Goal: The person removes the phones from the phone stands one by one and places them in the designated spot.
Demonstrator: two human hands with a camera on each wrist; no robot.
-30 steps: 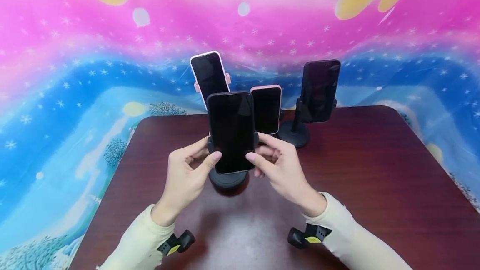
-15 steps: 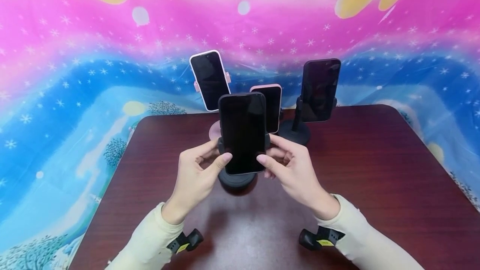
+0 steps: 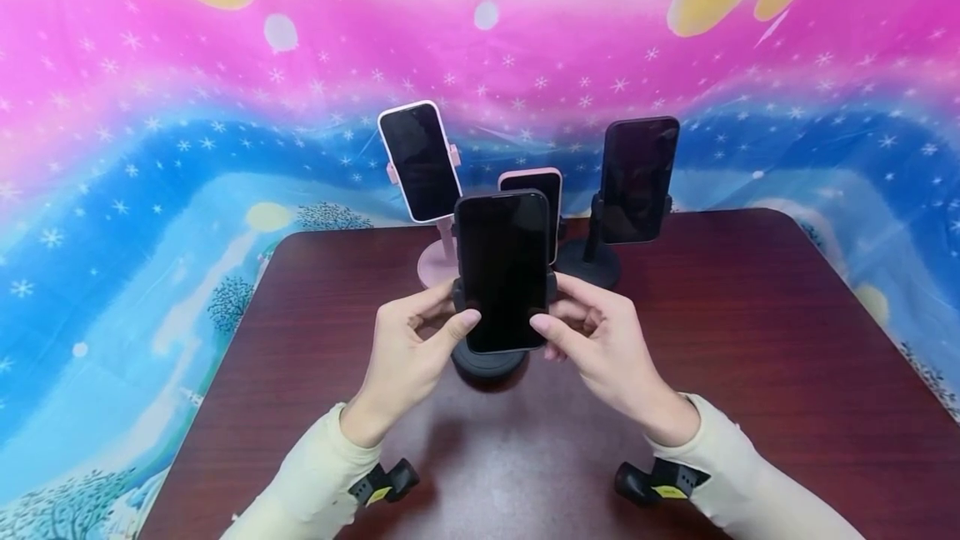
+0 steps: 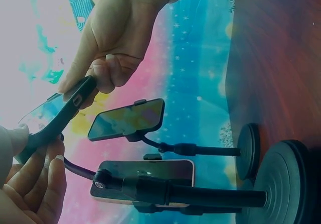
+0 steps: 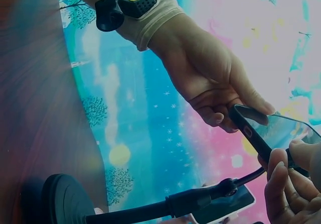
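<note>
A black phone (image 3: 502,273) stands upright in a black phone stand with a round base (image 3: 489,363). My left hand (image 3: 416,348) grips the phone's lower left side, thumb on the front edge and fingers behind by the clamp. On the lower right side my right hand (image 3: 603,348) holds it the same way. From the left wrist, the phone's bottom edge (image 4: 65,113) shows between both hands, and the stand's pole (image 4: 215,196) runs down to its base. The right wrist view shows the same pole (image 5: 190,201) below the tilted phone.
Behind stand a white-edged phone (image 3: 420,161) in a pink stand (image 3: 435,263), a pink-edged phone (image 3: 551,182) partly hidden by the held one, and a dark phone (image 3: 639,182) in a black stand (image 3: 588,263). The brown table (image 3: 750,340) ends at a patterned cloth (image 3: 187,190).
Both hands have moved to the right together with the phone and its stand. The pink stand's base has come into sight, and the pink-edged phone is now more covered.
</note>
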